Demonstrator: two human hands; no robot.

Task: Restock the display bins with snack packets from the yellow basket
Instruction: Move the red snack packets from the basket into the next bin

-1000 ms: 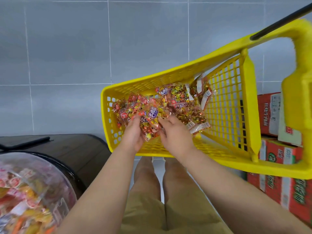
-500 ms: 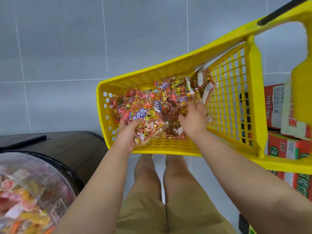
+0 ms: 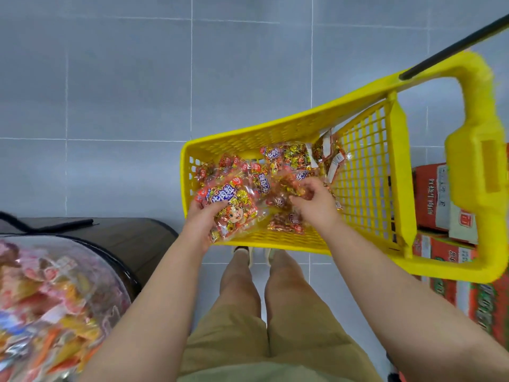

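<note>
Grey tile floor (image 3: pixel 110 78) fills most of the view, and the yellow basket (image 3: pixel 275 131) sits tipped toward the person, a slotted plastic one with a chunky yellow handle frame and a black rod (image 3: pixel 454 48) sticking out past it. Snack packets (image 3: pixel 286 158) are heaped in the bottom of the basket: clear crinkly bags stuffed with little red and gold wrapped bits, with blue and white lettering on the front. Left hand (image 3: pixel 201 224) has its fingers curled round the biggest packet (image 3: pixel 234 205), which has a cartoon face on it and lies at the near left corner, hanging over the rim a bit. Right hand (image 3: pixel 316 205) is further in, pinching a reddish packet (image 3: pixel 292 186) at the middle of the pile; that one's too blurry to read. Down at the lower left is a clear display bin (image 3: pixel 91 260) full of mixed colourful packets, sitting by a dark wooden stand (image 3: pixel 124 235). Red and white cartons (image 3: pixel 429 199) are stacked just beside the basket on the right. Khaki shorts (image 3: pixel 234 340) below.
</note>
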